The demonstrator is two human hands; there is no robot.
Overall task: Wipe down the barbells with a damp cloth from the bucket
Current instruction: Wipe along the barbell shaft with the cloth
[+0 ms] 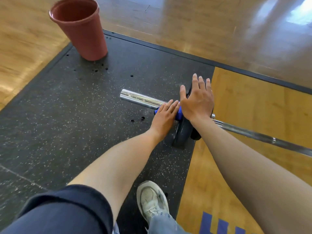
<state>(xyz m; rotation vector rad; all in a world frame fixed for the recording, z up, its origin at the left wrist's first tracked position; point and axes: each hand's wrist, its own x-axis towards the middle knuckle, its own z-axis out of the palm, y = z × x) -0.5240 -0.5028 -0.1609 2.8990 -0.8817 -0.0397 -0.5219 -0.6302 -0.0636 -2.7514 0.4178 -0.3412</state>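
Rubber mat (67,115): left hand (164,115) flat, mostly hiding cloth (179,114); right hand (196,100) seemingly open.

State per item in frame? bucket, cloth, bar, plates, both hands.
bucket: upright on mat, contents hidden
blue cloth: on bar sleeve, under left hand
barbell: lying on floor
plates: on the bar
left hand: flat, pressing cloth
right hand: open, fingers straight, over plates

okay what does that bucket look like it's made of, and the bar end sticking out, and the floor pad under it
The bucket: likely moulded plastic, matte reddish-brown, with a rolled rim. The barbell sleeve: polished metal, probably chromed steel, mirror-bright with streaked reflections. The mat: seemingly rubber, dull black with pale flecks, dotted with dark wet-looking drops near the bucket.
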